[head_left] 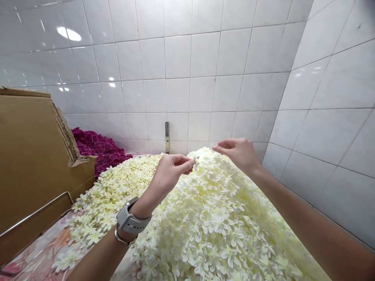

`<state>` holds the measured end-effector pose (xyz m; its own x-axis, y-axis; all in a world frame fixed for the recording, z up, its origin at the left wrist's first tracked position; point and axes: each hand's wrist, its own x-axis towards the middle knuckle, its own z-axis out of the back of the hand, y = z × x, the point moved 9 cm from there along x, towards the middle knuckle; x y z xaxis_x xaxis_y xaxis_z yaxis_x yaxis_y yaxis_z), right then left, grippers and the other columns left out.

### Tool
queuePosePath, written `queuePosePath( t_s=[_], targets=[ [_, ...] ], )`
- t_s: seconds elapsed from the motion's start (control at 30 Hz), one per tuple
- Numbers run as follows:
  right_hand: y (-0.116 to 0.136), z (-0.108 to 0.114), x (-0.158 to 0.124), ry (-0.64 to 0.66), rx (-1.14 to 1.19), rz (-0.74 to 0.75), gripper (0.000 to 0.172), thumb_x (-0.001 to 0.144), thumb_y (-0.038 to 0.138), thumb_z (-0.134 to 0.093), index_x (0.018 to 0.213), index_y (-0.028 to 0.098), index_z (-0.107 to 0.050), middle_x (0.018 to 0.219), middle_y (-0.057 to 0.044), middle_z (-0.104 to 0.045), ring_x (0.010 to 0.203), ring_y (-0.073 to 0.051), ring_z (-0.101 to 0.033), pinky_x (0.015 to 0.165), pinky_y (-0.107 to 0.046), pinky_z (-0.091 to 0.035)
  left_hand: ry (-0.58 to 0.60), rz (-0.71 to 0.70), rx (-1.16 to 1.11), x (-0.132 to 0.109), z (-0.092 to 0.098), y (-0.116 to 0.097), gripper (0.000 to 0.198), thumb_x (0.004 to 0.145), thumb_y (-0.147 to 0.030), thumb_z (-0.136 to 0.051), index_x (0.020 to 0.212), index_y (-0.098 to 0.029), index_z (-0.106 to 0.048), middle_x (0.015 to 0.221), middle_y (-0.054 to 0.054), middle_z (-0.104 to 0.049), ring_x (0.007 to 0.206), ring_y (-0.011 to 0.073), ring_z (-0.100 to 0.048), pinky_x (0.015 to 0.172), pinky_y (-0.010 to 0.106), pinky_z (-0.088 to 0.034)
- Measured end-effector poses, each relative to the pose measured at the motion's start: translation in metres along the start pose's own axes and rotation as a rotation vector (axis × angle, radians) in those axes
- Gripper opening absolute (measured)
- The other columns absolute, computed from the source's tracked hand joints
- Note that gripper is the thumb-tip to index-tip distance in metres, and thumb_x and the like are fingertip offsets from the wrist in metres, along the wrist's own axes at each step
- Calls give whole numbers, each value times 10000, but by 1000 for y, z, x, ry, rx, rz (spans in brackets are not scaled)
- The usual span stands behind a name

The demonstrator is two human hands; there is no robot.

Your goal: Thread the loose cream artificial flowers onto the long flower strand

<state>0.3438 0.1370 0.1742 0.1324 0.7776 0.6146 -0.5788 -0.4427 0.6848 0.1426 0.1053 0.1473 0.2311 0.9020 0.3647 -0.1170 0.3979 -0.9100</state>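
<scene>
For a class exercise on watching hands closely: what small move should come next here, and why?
Probably ease the right grip toward the small pale piece: the left grip pinches that piece over the heap of white flowers, while the right grip stands apart from it. What the right grip holds, if anything, is unclear.

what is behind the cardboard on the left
Behind the cardboard, magenta flowers show past its right edge, with the white tiled wall beyond. Anything else behind it is covered and can't be seen.
</scene>
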Motion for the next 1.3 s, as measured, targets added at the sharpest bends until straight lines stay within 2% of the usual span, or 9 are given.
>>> queuePosePath(
  t_s=[0.1, 0.17, 0.23, 0.3, 0.53, 0.87, 0.97, 1.1, 1.3],
  targets=[
    [22, 0, -9, -8, -80, 85, 126, 686, 249, -674, 789, 180, -694, 760, -49, -673, 741, -229, -614, 752, -387, -461, -5, 22, -36, 1, 0, 1, 178, 677, -300, -704, 621, -133, -689, 625, 29, -639, 638, 133, -568, 662, 267, -465],
    [43, -3, -24, 14, -82, 187, 118, 737, 265, -648, 819, 185, -679, 816, -40, -667, 754, -203, -599, 734, -349, -456, -8, 23, -39, 1, 0, 2, 180, 670, -300, -714, 619, -129, -690, 616, 27, -635, 636, 132, -564, 661, 266, -461],
    [64, -16, -45, 147, -20, 316, 178, 779, 360, -650, 807, 184, -657, 777, -26, -655, 672, -169, -578, 613, -296, -452, 10, 0, -26, 1, -1, 1, 190, 679, -310, -712, 637, -125, -699, 614, 26, -632, 637, 130, -558, 655, 262, -453],
    [72, -27, -62, 264, 64, 341, 245, 773, 424, -675, 792, 183, -636, 741, -13, -639, 636, -149, -563, 549, -267, -441, 43, -21, -22, 0, -5, 0, 198, 691, -321, -707, 653, -126, -706, 616, 23, -633, 633, 126, -552, 641, 257, -441],
    [56, -34, -80, 400, 386, 133, 250, 761, 406, -716, 788, 173, -628, 752, -20, -638, 725, -171, -624, 637, -270, -512, 196, -36, -139, -8, -23, -4, 164, 656, -301, -752, 605, -150, -712, 593, 8, -642, 606, 108, -541, 609, 232, -429],
    [57, -26, -74, 425, 453, 69, 177, 806, 363, -671, 808, 192, -716, 770, -26, -672, 648, -122, -607, 583, -203, -521, 205, -43, -202, -8, -27, -6, 102, 670, -262, -751, 636, -167, -735, 623, 6, -670, 629, 106, -584, 637, 223, -465],
    [51, -29, -75, 438, 458, 52, 201, 814, 376, -656, 855, 189, -718, 813, -40, -682, 682, -139, -628, 624, -229, -540, 177, -49, -152, -7, -26, -6, 116, 698, -272, -723, 667, -161, -732, 644, 16, -677, 645, 117, -588, 648, 237, -465],
    [46, -34, -77, 458, 493, 22, 243, 731, 359, -748, 883, 178, -692, 848, -47, -683, 769, -176, -650, 684, -256, -554, 154, -73, -4, -9, -25, -8, 166, 715, -299, -697, 680, -138, -713, 662, 35, -669, 665, 140, -582, 647, 259, -455],
    [36, -25, -68, 319, 452, 3, 266, 765, 418, -674, 761, 152, -683, 735, -50, -667, 652, -162, -639, 584, -247, -557, 117, -95, 157, -10, -22, -13, 169, 761, -283, -618, 686, -140, -668, 657, 25, -639, 635, 135, -556, 599, 257, -424]
  ],
)
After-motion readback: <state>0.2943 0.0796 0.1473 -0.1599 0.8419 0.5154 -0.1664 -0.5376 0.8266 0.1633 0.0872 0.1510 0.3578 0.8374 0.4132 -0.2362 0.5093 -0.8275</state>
